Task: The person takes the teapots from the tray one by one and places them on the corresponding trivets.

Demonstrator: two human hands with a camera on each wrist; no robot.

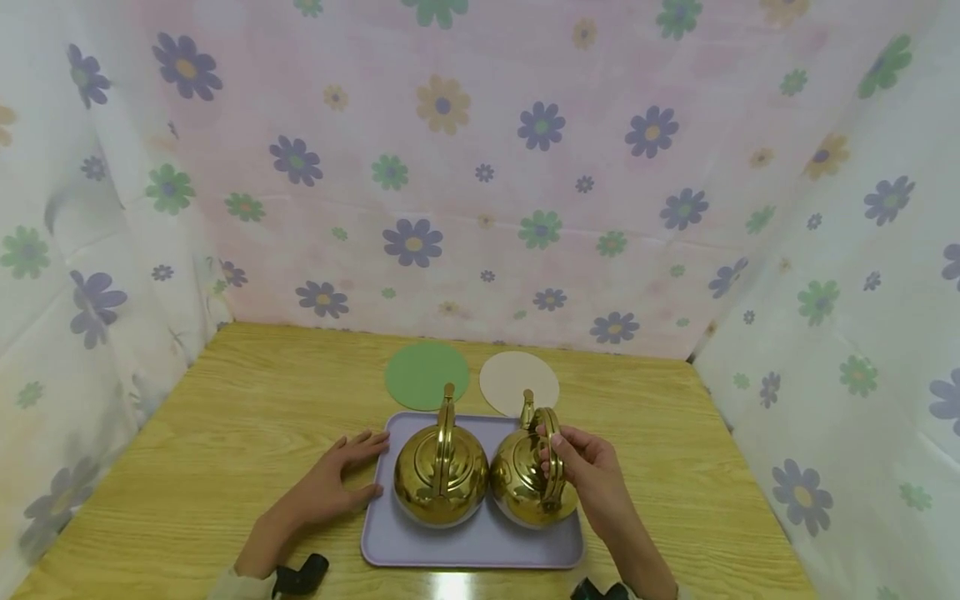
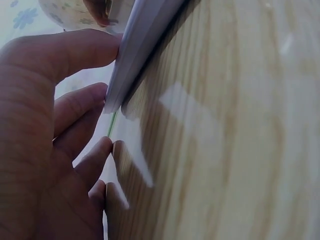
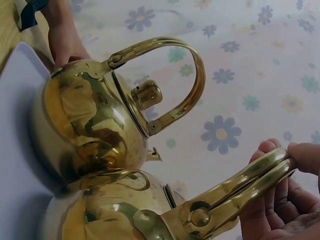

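Note:
Two shiny gold kettles stand side by side on a pale purple tray [image 1: 472,550]. The right kettle [image 1: 517,479] has its arched handle pinched between the thumb and fingers of my right hand [image 1: 596,475]. In the right wrist view that handle [image 3: 240,185] leans toward the hand. The left kettle [image 1: 420,479] has its handle upright and nobody holds it. My left hand [image 1: 330,483] touches the tray's left edge with spread fingers; in the left wrist view the thumb [image 2: 95,50] meets the tray's side.
A green round mat [image 1: 426,375] and a cream round mat [image 1: 517,379] lie on the wooden table [image 1: 247,400] just behind the tray. Flower-patterned cloth [image 1: 480,150] hangs around the back and sides.

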